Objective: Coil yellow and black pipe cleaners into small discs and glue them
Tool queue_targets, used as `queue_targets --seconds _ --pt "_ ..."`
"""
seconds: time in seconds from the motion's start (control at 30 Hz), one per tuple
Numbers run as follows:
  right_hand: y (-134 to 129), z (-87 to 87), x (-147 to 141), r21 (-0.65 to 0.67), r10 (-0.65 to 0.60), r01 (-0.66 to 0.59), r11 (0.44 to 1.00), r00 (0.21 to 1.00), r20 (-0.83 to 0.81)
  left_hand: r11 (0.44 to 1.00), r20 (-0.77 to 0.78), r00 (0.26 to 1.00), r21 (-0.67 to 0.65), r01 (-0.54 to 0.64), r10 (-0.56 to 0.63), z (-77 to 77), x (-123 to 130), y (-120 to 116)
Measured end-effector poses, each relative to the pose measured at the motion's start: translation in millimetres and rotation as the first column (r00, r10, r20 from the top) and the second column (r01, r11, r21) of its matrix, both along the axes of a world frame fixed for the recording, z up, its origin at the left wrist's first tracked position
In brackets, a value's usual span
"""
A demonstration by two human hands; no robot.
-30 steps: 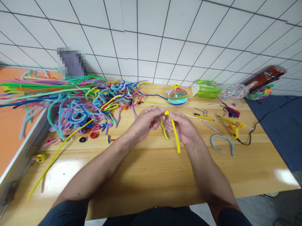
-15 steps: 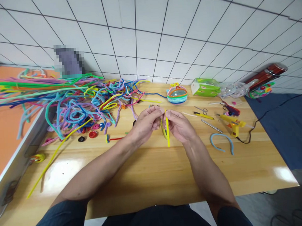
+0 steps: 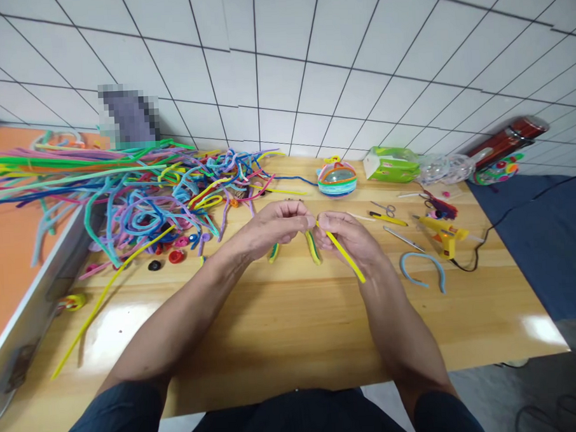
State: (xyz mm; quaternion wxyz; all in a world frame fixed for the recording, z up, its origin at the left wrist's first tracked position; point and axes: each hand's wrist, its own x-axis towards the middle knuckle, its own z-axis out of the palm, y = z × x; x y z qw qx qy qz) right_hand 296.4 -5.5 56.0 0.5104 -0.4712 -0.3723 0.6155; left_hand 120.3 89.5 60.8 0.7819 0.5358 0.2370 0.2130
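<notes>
Over the middle of the wooden table, my left hand (image 3: 281, 229) and my right hand (image 3: 343, 236) meet at the fingertips. A yellow pipe cleaner (image 3: 346, 257) is pinched by my right hand, its free end slanting down to the right. My left hand's fingers are closed on a green and yellow strip (image 3: 313, 248), which hangs below the fingertips. Another green and yellow end (image 3: 274, 252) shows under that hand. Where the yellow pipe cleaner meets the strip is hidden by the fingers.
Many coloured pipe cleaners (image 3: 147, 177) lie piled at the left. A striped ball-shaped item (image 3: 336, 179) and a green packet (image 3: 393, 165) stand at the back. Scissors (image 3: 389, 210), a yellow glue gun (image 3: 444, 234) and a blue curved piece (image 3: 421, 256) lie at the right.
The yellow pipe cleaner has swung from hanging straight down to slanting right. My left hand has shifted slightly left, and more of the green and yellow strip shows.
</notes>
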Motion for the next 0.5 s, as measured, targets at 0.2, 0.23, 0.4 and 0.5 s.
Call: queue_targets --seconds 0.2,0.23,0.4,0.5 --pt "3.0 -7.2 -6.8 0.016 -0.144 0.144 0.989 0.988 0.061 0.972 0.094 0.973 -0.124 -0.200 0.213 -7.0 13.7 -19.7" --pt "3.7 -8.8 -8.3 0.019 -0.169 0.168 0.986 0.984 0.060 0.961 0.112 0.962 -0.158 -0.229 0.248 -9.1 16.6 -23.8" --pt "4.6 -11.7 -7.3 -0.011 -0.178 0.178 0.984 0.984 0.020 0.942 0.118 0.961 -0.255 -0.216 0.252 -13.3 20.1 -26.1" --pt "2.9 -7.8 -0.7 -0.002 -0.113 0.113 0.994 0.993 -0.012 0.980 0.083 0.985 -0.146 -0.139 0.152 -7.4 12.6 -13.4"
